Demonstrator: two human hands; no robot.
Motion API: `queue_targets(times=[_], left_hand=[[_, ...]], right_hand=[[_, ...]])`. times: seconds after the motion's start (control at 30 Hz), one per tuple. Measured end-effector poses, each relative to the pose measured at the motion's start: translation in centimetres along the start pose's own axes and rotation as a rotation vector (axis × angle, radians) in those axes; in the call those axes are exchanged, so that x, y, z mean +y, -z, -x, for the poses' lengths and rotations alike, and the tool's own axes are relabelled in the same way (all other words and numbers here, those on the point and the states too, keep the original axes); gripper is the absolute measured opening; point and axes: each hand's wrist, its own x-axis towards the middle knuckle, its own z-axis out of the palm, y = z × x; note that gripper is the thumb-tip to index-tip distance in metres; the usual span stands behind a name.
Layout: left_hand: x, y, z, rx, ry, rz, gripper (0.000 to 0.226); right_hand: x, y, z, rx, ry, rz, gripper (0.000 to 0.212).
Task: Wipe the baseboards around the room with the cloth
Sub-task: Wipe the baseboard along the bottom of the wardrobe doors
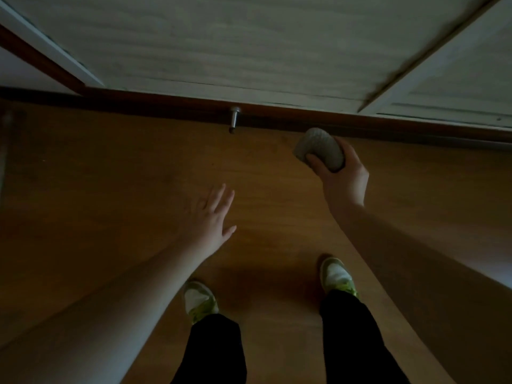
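Note:
A dark brown baseboard (171,102) runs across the foot of the pale wall ahead of me. My right hand (343,178) grips a bunched grey cloth (318,146), held in the air just in front of the baseboard, apart from it. My left hand (212,217) hovers over the wooden floor with its fingers spread and straight, holding nothing.
A metal door stop (234,119) sticks out from the baseboard left of the cloth. A white door or frame (443,87) stands at the right, another white edge (47,51) at the left. My two shoes (201,299) stand on the brown wooden floor (110,189).

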Motion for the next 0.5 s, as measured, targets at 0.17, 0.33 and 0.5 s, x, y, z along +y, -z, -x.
queue_targets(times=[0.17,0.33,0.5], left_hand=[[-1.1,-4.6,-2.7,-0.097,0.042,0.001,0.088],[-0.8,-8.3,-7.0,-0.099,0.079,0.021,0.090],[0.0,-11.1,-13.2,-0.089,0.125,0.090,0.097]], right_hand=[[4.6,-3.4,-1.0,-0.006,0.017,0.012,0.059],[9.2,-7.1,-2.6,-0.019,-0.014,0.001,0.057],[12.8,-12.3,-6.0,-0.023,0.015,0.009,0.056]])
